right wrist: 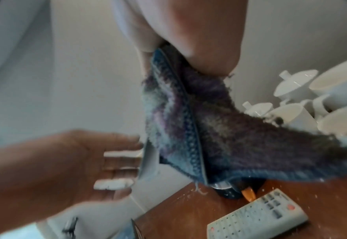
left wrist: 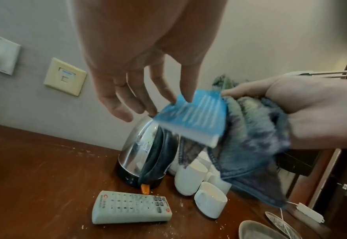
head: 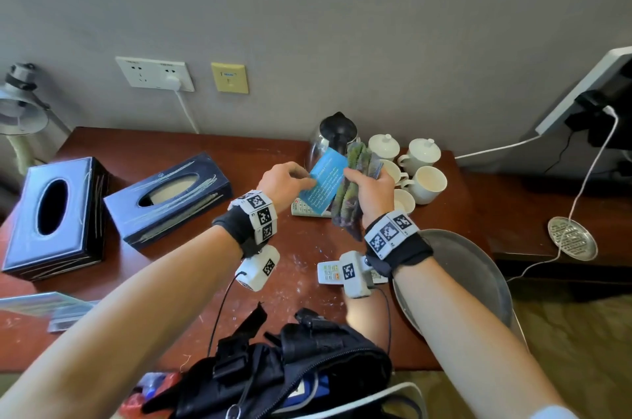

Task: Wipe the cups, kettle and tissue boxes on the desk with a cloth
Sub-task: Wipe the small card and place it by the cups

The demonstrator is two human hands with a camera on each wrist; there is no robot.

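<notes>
Over the reddish-brown wooden bench point(head: 171, 282), the right hand point(head: 371, 193) has its fingers point(left wrist: 242, 88) clenched round a bunched blue-purple fuzzy cloth point(head: 352, 186), pressed against a small blue printed card point(head: 325, 184). The left hand point(head: 285, 181) reaches in with its fingers point(left wrist: 127, 97) released, their tips touching the card's edge. Behind them, by the wall, stands the shiny steel kettle with a black handle point(head: 337, 136) just beside a cluster of white ceramic cups point(head: 424, 179). Two dark blue tissue boxes point(head: 167, 194) lie well apart to the left. A grey remote control point(left wrist: 131, 207) lies in front of the kettle.

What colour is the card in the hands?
Light blue with white lettering; the card shows best in the left wrist view.
</notes>
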